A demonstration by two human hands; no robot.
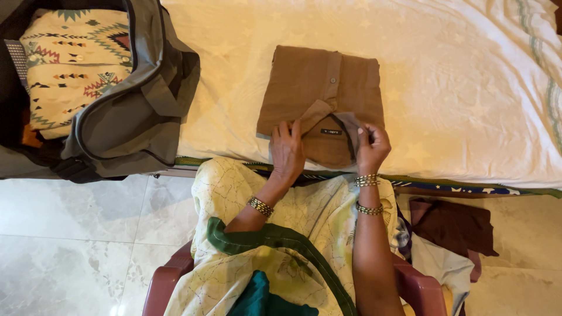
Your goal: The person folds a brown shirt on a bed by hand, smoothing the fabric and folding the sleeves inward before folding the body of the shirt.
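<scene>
Warm, fairly bright, even light; the bedsheet glares pale toward 1 o'clock. Soft sheen on the marble floor at 8 o'clock. Focus sharp; edges slightly bowed.

Small dark neck label inside collar

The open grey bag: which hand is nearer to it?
Left. The left hand rests on the folded brown shirt, on the side toward the grey bag. The right hand pinches the shirt's collar farther away.
</scene>
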